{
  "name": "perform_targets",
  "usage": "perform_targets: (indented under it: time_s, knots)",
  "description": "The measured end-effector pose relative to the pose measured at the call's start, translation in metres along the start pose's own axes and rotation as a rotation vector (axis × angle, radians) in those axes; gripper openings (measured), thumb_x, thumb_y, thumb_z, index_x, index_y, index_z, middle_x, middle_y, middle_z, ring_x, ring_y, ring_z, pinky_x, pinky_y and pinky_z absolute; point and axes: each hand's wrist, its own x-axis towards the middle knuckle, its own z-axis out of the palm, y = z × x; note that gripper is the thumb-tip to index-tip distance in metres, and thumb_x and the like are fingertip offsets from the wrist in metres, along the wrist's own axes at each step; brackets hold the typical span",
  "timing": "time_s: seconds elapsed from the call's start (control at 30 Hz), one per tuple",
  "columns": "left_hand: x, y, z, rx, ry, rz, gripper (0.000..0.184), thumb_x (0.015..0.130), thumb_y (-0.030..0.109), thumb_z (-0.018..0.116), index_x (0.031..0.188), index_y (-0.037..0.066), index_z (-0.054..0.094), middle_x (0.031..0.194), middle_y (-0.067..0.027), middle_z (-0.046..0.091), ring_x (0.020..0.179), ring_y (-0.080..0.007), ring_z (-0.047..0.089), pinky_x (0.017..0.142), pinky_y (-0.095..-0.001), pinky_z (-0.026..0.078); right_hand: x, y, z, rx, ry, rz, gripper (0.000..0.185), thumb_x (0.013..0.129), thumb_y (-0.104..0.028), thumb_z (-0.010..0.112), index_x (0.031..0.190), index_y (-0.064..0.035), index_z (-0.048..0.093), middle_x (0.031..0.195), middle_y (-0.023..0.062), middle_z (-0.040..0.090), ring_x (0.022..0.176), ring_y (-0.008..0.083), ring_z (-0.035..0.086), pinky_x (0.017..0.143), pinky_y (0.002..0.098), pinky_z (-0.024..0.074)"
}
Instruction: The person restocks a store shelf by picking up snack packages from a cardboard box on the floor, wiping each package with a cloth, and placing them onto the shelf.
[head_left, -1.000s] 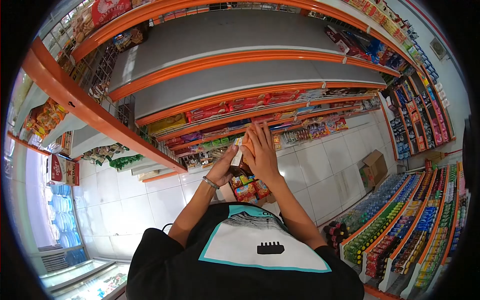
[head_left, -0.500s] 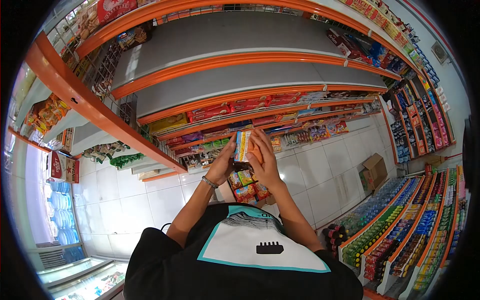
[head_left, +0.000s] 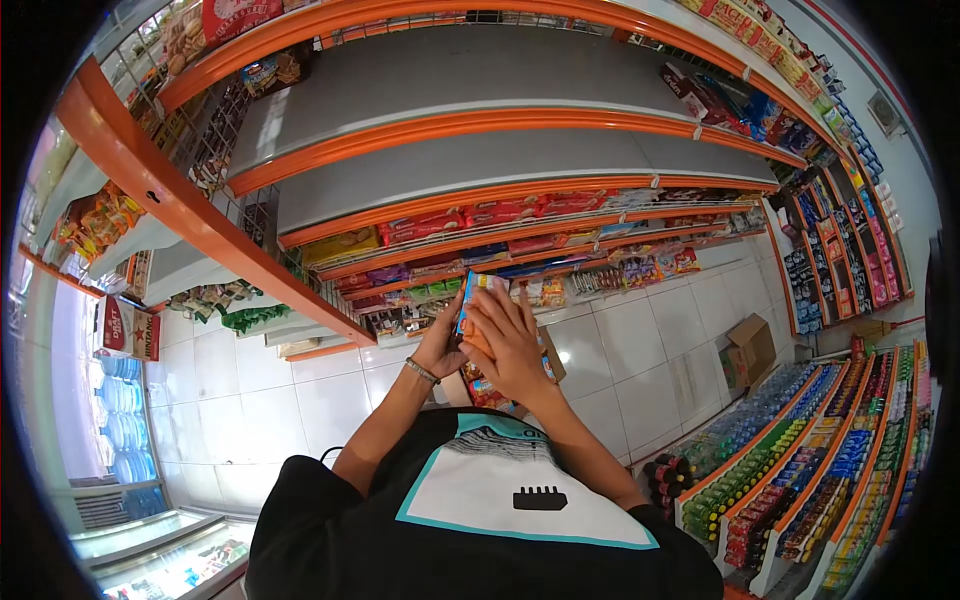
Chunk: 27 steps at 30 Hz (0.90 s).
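Between my two hands, in front of my chest, is a small snack pack [head_left: 467,303] with a blue edge and orange on its face. My left hand [head_left: 437,345] grips it from the left side, thumb and fingers round its edge. Across its front lies my right hand [head_left: 508,340], fingers close together and pressed on it, hiding most of the print. An orange patch shows under the right palm; I cannot tell if it belongs to the pack. Below the hands, a brown carton [head_left: 551,357] holds several colourful packs [head_left: 484,390], partly covered by my right hand and wrist.
Ahead stands a shelf rack with orange edges [head_left: 480,125]; red packs [head_left: 505,211] fill a lower tier. An orange upright [head_left: 200,210] slants at left. Drink bottles [head_left: 780,450] line racks at right. Another open carton [head_left: 750,345] sits on the tiled floor [head_left: 610,350].
My right hand has shifted left and lower over the front of the pack, covering more of it. The pack has turned and tilted slightly, while my left hand has stayed on its left side.
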Motion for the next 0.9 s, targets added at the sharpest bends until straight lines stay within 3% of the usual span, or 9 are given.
perform_targets:
  time_s: [0.07,0.2,0.27,0.4,0.5,0.6,0.67,0.77,0.9]
  knots:
    - [-0.001,0.002,-0.004,0.021,-0.046,-0.031,0.05,0.099,0.047,0.055,0.135,0.012,0.052,0.126,-0.0079,0.062,0.109,-0.0212,0.064,0.091,-0.0349,0.056,0.007,0.004,-0.004,0.055,-0.036,-0.014,0.051,0.093,-0.035,0.064,0.135,-0.0065,0.056,0.151,0.0131,0.042,0.146,0.0334,0.028,0.118,0.0538,0.0202]
    - [0.0,0.003,-0.013,0.152,0.079,-0.001,0.05,0.099,0.046,0.055,0.136,0.012,0.051,0.129,-0.0095,0.061,0.111,-0.0209,0.064,0.089,-0.0361,0.058,0.02,0.028,-0.003,-0.026,-0.069,-0.023,0.055,0.093,-0.035,0.064,0.139,-0.0071,0.051,0.152,0.0138,0.039,0.146,0.0339,0.029,0.117,0.0523,0.0239]
    - [0.002,0.005,-0.012,0.199,0.075,0.007,0.051,0.099,0.045,0.056,0.136,0.01,0.05,0.133,-0.0118,0.058,0.113,-0.0223,0.064,0.089,-0.0378,0.059,0.025,0.037,0.003,0.015,0.036,0.175,0.055,0.094,-0.033,0.063,0.14,-0.0063,0.05,0.152,0.0144,0.039,0.146,0.0341,0.028,0.116,0.0521,0.0251]
    - [0.008,0.001,-0.025,0.262,0.085,0.081,0.053,0.101,0.048,0.05,0.142,0.013,0.046,0.135,-0.0102,0.056,0.117,-0.0205,0.061,0.089,-0.0366,0.058,0.02,0.013,0.01,0.044,0.055,0.195,0.055,0.094,-0.034,0.063,0.139,-0.0053,0.051,0.152,0.0145,0.039,0.146,0.0334,0.029,0.116,0.0523,0.0245]
    - [0.006,0.003,-0.033,0.298,0.044,0.118,0.057,0.101,0.053,0.045,0.144,0.015,0.043,0.135,-0.0085,0.056,0.12,-0.0195,0.059,0.093,-0.0359,0.057,0.011,-0.002,0.019,0.022,-0.049,-0.09,0.054,0.093,-0.038,0.064,0.136,-0.0073,0.055,0.151,0.014,0.042,0.145,0.0328,0.031,0.117,0.0515,0.0239]
    - [0.003,0.001,-0.018,0.349,0.071,0.103,0.059,0.102,0.055,0.041,0.145,0.015,0.041,0.135,-0.0077,0.056,0.12,-0.0199,0.059,0.091,-0.0355,0.057,0.019,0.01,0.013,0.029,0.049,-0.059,0.053,0.092,-0.037,0.064,0.135,-0.0074,0.056,0.148,0.014,0.045,0.144,0.0332,0.033,0.116,0.0526,0.024]
    - [0.002,0.005,0.003,0.49,0.214,0.059,0.057,0.103,0.051,0.041,0.146,0.014,0.039,0.134,-0.0068,0.056,0.115,-0.0189,0.061,0.088,-0.0351,0.058,0.026,0.023,0.008,0.024,0.114,-0.045,0.05,0.093,-0.034,0.065,0.133,-0.0051,0.057,0.146,0.0148,0.047,0.142,0.0343,0.035,0.115,0.052,0.0282]
    - [0.001,0.004,0.007,0.425,0.131,0.078,0.053,0.104,0.047,0.043,0.145,0.014,0.041,0.131,-0.0046,0.057,0.109,-0.0173,0.064,0.082,-0.0349,0.059,0.029,0.04,0.006,0.069,0.165,0.1,0.047,0.094,-0.029,0.065,0.131,-0.0004,0.057,0.146,0.0168,0.046,0.14,0.0357,0.038,0.111,0.0478,0.036]
    - [-0.011,0.007,0.028,0.393,0.189,0.116,0.05,0.103,0.037,0.051,0.145,0.012,0.041,0.13,-0.0042,0.057,0.108,-0.0168,0.064,0.081,-0.0355,0.059,0.027,0.042,0.002,0.055,0.101,0.112,0.049,0.095,-0.031,0.064,0.132,-0.0001,0.056,0.147,0.0172,0.044,0.141,0.0353,0.036,0.112,0.0478,0.0343]
